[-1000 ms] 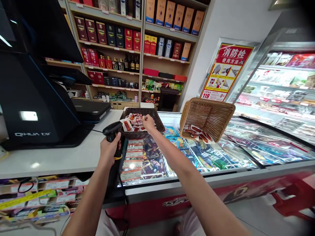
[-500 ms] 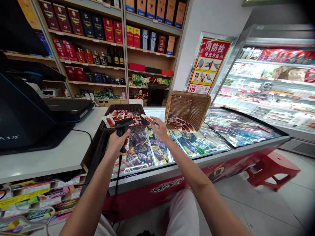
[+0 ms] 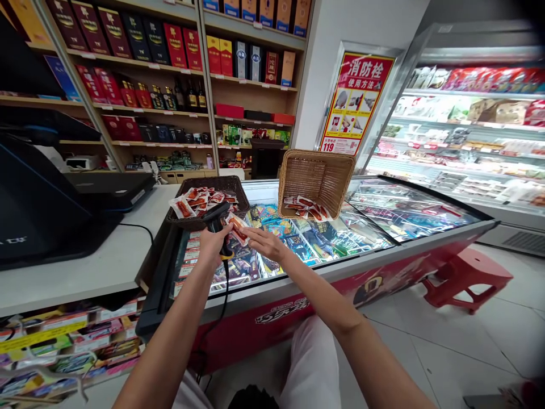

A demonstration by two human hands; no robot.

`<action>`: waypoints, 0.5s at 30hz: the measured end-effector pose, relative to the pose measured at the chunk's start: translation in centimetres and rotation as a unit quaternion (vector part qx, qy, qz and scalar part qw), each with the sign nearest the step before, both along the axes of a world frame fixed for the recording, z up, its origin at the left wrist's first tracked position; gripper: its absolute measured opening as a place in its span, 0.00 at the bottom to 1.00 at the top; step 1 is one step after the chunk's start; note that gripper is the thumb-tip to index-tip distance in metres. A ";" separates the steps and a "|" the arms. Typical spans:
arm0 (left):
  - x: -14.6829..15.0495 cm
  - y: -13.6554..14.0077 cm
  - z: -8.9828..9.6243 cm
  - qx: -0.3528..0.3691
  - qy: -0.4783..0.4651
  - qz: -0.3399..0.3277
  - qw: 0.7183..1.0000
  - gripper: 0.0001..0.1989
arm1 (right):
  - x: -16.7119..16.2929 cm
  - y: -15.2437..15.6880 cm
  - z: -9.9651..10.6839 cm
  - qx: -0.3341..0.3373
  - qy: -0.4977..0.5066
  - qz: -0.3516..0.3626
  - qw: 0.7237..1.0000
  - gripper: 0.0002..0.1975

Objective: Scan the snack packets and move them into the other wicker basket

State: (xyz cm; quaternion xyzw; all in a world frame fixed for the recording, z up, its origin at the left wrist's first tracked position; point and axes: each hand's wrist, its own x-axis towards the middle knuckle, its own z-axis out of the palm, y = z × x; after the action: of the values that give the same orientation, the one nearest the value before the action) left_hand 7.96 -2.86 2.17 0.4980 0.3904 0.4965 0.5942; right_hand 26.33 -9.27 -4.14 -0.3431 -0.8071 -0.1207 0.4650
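A black barcode scanner point(image 3: 217, 213) with a cable is gripped in my left hand point(image 3: 210, 243). Just right of it, a clear-wrapped reddish sausage packet point(image 3: 237, 228) lies between my two hands, close to my left thumb. My right hand point(image 3: 266, 243) has its fingertips pressed together at the packet's right edge. Behind the scanner stands a dark woven basket point(image 3: 243, 199) with many similar packets point(image 3: 198, 199). A tan wicker basket point(image 3: 315, 165) sits tilted to the right, its open side facing me, holding several more packets point(image 3: 309, 208).
Below my hands is a glass-topped freezer point(image 3: 395, 244). To the left, a counter point(image 3: 106, 244) carries a black checkout terminal point(image 3: 38, 199). A red stool point(image 3: 472, 275) stands on the floor at right. Shelves of boxes point(image 3: 147, 57) rise behind.
My right hand has moved left and down from between the baskets to beside my left hand, bringing a sausage packet along. The scanner has shifted slightly right; the view has turned a little.
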 end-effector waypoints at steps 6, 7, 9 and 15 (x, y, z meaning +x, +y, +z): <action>0.1 0.1 0.0 0.005 -0.027 0.045 0.999 0.25 | -2.7 -0.6 -1.3 -0.031 0.199 -0.114 0.973 0.05; 0.2 0.1 0.0 0.008 -0.024 0.054 0.998 0.23 | -3.4 -0.6 -1.3 -0.052 0.257 -0.121 0.957 0.09; 0.2 0.1 -0.1 0.012 -0.016 0.063 0.998 0.22 | -4.6 -0.4 -1.1 -0.118 0.395 -0.106 0.905 0.19; -0.5 0.1 -0.1 0.036 0.012 0.043 0.998 0.22 | -4.8 1.3 1.2 -0.307 0.584 0.000 0.752 0.30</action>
State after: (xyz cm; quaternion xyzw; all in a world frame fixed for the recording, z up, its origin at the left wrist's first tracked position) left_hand 7.49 -2.74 2.12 0.5080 0.4003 0.5289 0.5495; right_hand 21.54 -7.92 -2.93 -0.4711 -0.3724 0.3578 0.7151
